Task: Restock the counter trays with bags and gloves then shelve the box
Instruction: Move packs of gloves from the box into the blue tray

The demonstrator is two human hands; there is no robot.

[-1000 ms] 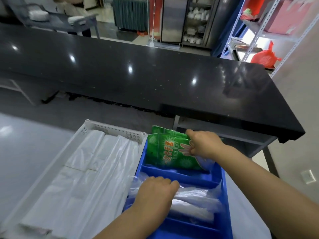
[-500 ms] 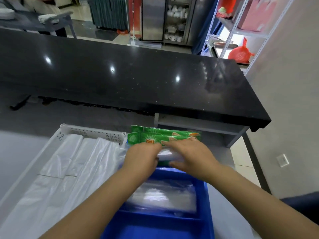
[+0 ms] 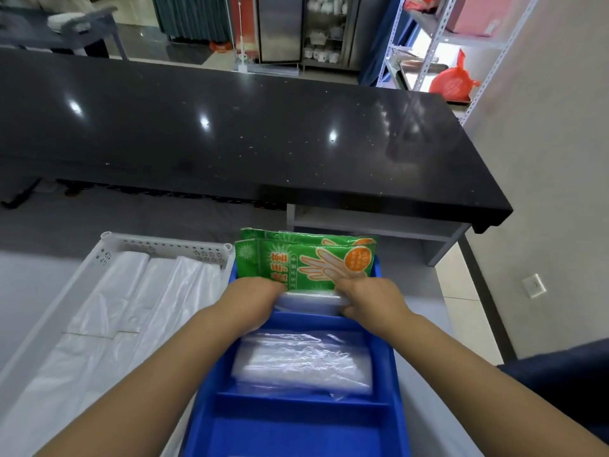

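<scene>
A blue divided tray (image 3: 298,433) lies in front of me on the grey counter. Green glove packets (image 3: 306,258) stand upright in its far compartment. My left hand (image 3: 253,296) and my right hand (image 3: 369,296) both grip a clear plastic pack (image 3: 309,300) at its two ends, just in front of the green packets. The middle compartment holds a stack of clear plastic gloves (image 3: 303,364). The near compartment shows only blue floor. To the left, a white perforated tray (image 3: 164,249) is filled with folded white plastic bags (image 3: 108,324).
A black glossy counter (image 3: 263,136) spans the view beyond the trays, with a grey shelf (image 3: 379,222) under its right end. At the far right stands a metal rack (image 3: 438,37) with a red bag (image 3: 453,79). A wall socket (image 3: 534,285) sits low on the right wall.
My left hand left the middle compartment and joined my right hand at the far compartment. Both now hold a clear pack in front of the green packets, which stand more upright.
</scene>
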